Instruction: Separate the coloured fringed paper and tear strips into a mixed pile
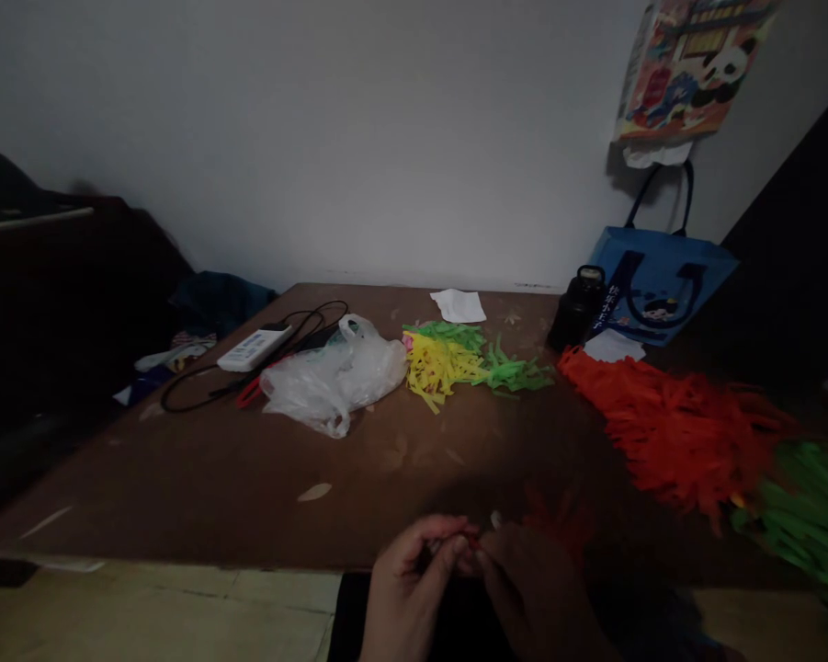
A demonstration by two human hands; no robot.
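At the table's front edge, my left hand (420, 575) is closed, thumb and fingers pinched on a bit of red material. My right hand (534, 584), in deep shadow, meets it fingertip to fingertip and pinches the same spot. A red fringed strip (561, 519), dim and blurred, spreads out behind the right hand and seems to be what both hands hold; the pinched part is mostly hidden by fingers. Close to the right fingertips lies a small whitish bit (496, 520). Farther right is a big pile of red fringed strips (682, 428), with green fringe (810, 515) at its near end.
Yellow fringe (441, 363) and green fringe (516, 370) lie mid-table beside a white plastic bag (337, 372). A power strip (255, 348) with black cable sits left. At the back are white paper (459, 305), a black bottle (579, 308) and a blue tote bag (662, 285).
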